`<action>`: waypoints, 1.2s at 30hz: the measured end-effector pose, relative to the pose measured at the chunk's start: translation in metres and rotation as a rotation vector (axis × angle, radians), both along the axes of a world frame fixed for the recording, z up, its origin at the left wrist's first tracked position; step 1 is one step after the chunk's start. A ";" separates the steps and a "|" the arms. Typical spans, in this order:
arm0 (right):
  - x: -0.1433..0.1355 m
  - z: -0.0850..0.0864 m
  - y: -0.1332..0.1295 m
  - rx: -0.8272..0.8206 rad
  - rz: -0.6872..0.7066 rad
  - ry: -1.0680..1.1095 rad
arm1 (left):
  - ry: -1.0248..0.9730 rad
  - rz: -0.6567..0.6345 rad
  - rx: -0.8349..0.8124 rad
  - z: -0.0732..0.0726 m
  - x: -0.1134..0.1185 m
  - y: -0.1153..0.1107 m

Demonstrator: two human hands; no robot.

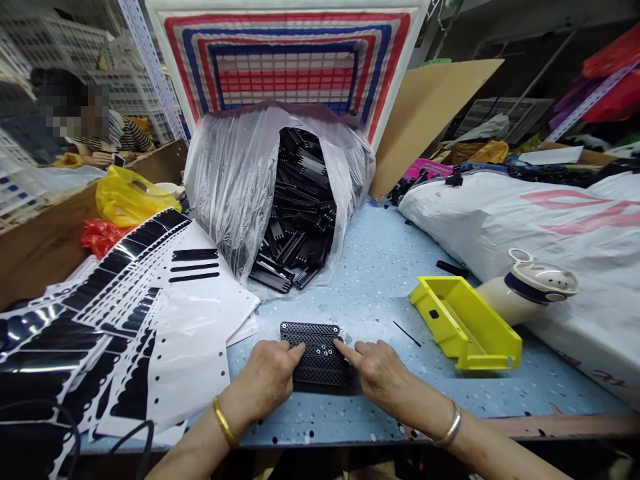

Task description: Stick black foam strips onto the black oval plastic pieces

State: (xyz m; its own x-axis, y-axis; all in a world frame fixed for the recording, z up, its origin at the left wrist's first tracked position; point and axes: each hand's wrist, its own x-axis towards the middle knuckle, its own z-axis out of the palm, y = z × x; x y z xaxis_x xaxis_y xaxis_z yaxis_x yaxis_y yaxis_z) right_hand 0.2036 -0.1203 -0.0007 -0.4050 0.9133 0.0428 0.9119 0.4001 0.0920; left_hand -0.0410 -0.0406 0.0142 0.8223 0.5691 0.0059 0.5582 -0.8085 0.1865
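Note:
Several black strips with a mesh-like texture (320,373) lie side by side on the blue speckled table in front of me. My left hand (273,373) is closed at their left end, a fingertip and thumb pressing on a strip. At the right end my right hand (377,367) has its index finger on the same strip and its other fingers curled. A few small pale rings (325,351) show on the strips between my hands. What my fingertips grip underneath is hidden.
Behind stands a clear plastic bag (230,193) full of black plastic parts (300,193). Sheets of black stickers (195,347) spread out on the left. To the right are a yellow bin (465,327), a bottle (530,287) and a large white sack (500,213). A person (100,130) sits far left.

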 end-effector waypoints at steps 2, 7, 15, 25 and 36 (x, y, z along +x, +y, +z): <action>0.003 -0.006 -0.002 0.024 -0.029 0.001 | 0.006 -0.001 -0.008 0.002 0.000 0.000; 0.007 -0.005 -0.004 0.014 -0.014 0.014 | 0.009 0.002 -0.015 0.003 -0.001 0.000; 0.009 -0.011 -0.001 -0.029 -0.021 0.071 | 0.039 0.008 0.004 0.001 -0.002 0.000; 0.016 -0.037 -0.005 0.041 0.024 0.137 | 0.049 0.133 0.007 -0.003 -0.008 0.012; 0.015 -0.037 -0.005 0.059 0.032 0.115 | 0.079 0.003 0.076 -0.002 -0.009 0.002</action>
State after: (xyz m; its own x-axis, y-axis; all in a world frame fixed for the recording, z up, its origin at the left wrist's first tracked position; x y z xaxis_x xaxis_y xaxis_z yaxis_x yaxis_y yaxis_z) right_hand 0.2182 -0.1258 -0.0380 -0.4229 0.8947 0.1436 0.9048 0.4257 0.0121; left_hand -0.0505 -0.0386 0.0122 0.8203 0.5717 -0.0161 0.5710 -0.8170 0.0803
